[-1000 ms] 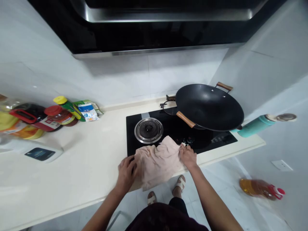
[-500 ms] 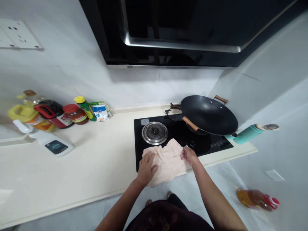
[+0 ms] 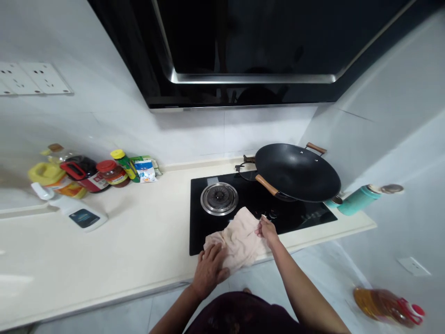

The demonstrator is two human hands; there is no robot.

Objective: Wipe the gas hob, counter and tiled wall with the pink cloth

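A pale pink cloth (image 3: 239, 239) lies crumpled over the front edge of the black gas stove (image 3: 198, 227) and hangs a little past the counter's rim. My left hand (image 3: 210, 269) rests on the cloth's lower left part with its fingers stretched out. At the upper right corner, my right hand (image 3: 267, 230) pinches the cloth between closed fingers, close to the stove knobs (image 3: 273, 214). Behind the cloth is the round left burner (image 3: 219, 198), uncovered. A black wok (image 3: 299, 171) with wooden handles sits over the right burner.
Left on the counter (image 3: 146, 232) stand a white spray bottle (image 3: 81, 215), a red-lidded jar (image 3: 113, 173), sauce bottles and packets (image 3: 146, 170). A teal bottle (image 3: 359, 200) is right of the stove. The range hood (image 3: 243, 93) hangs above; an oil bottle (image 3: 385, 306) is low at right.
The cloth and both hands have shifted slightly toward the stove's front edge, the left hand most. The cloth is more bunched. The view has tilted up a little.
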